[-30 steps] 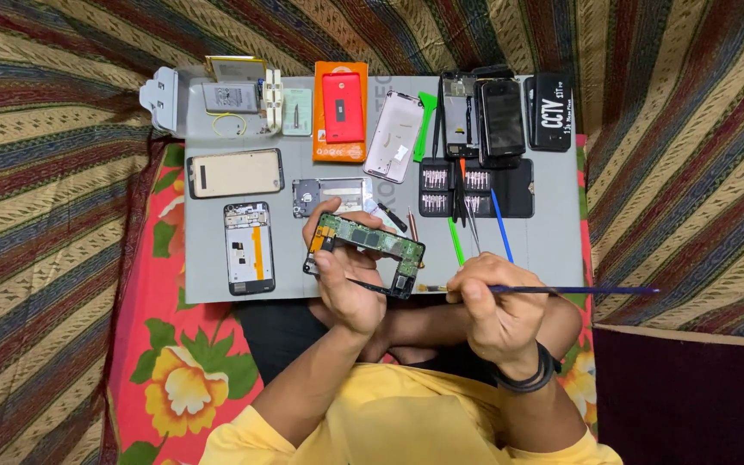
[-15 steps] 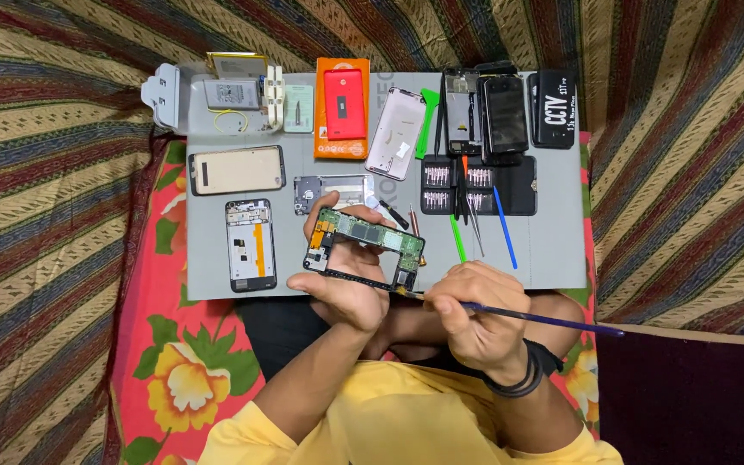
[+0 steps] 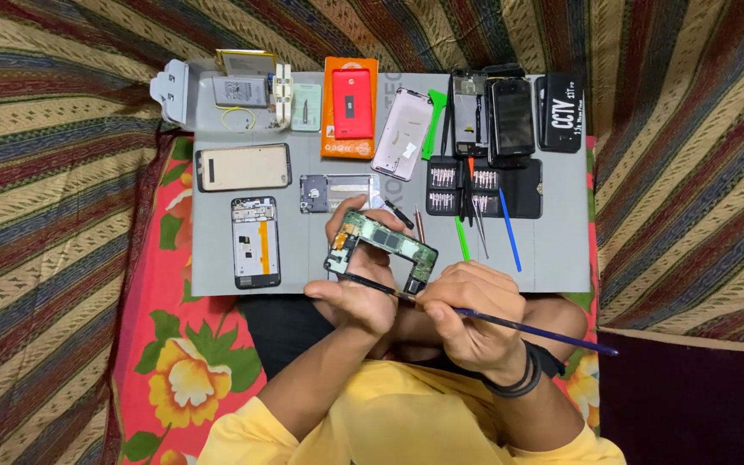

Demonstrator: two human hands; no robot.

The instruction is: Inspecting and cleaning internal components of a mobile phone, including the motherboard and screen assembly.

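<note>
My left hand [image 3: 356, 284] grips an opened phone [image 3: 381, 246] with its green circuit board facing up, held just above the near edge of the grey work mat [image 3: 553, 258]. My right hand [image 3: 468, 312] holds a long thin blue-handled tool [image 3: 510, 325] like a pen. Its dark tip reaches left across the lower edge of the phone, and the handle sticks out to the right past my wrist, which wears a black band.
On the mat lie an open phone frame [image 3: 256, 242], a beige phone back [image 3: 243, 167], a metal plate [image 3: 335, 191], an orange box [image 3: 351, 107], a white back cover [image 3: 402, 133], a bit set [image 3: 482, 187], black phones [image 3: 511, 116], green [image 3: 461, 238] and blue [image 3: 510, 231] pry tools. Striped cloth surrounds it.
The phone has tilted slightly in my left hand. My right hand has swung the long tool so its handle points lower right, its tip staying along the phone's near edge.
</note>
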